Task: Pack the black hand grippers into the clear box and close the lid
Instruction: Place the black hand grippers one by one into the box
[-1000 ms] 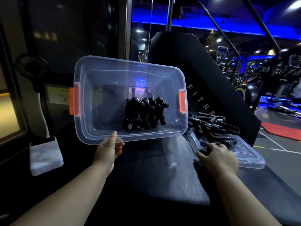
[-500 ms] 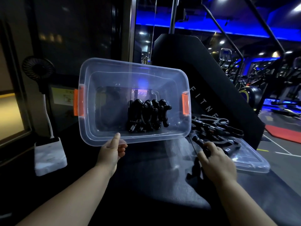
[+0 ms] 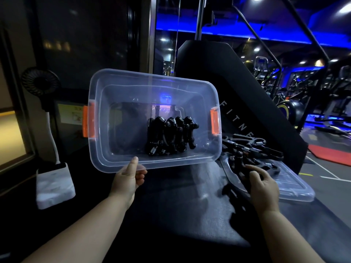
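At a counter [image 3: 180, 209], the clear box [image 3: 152, 86] tilts toward the camera, black hand grippers [image 3: 171, 135] inside; others lie on its lid [image 3: 296, 190] alongside. The left hand [image 3: 127, 179] pinches the box's rim; the right hand [image 3: 264, 186] curls fingers round a loose gripper [image 3: 238, 162].

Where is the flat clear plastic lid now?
In the head view the lid lies at the right, beside the clear plastic box, under the loose black hand grippers near the right hand.
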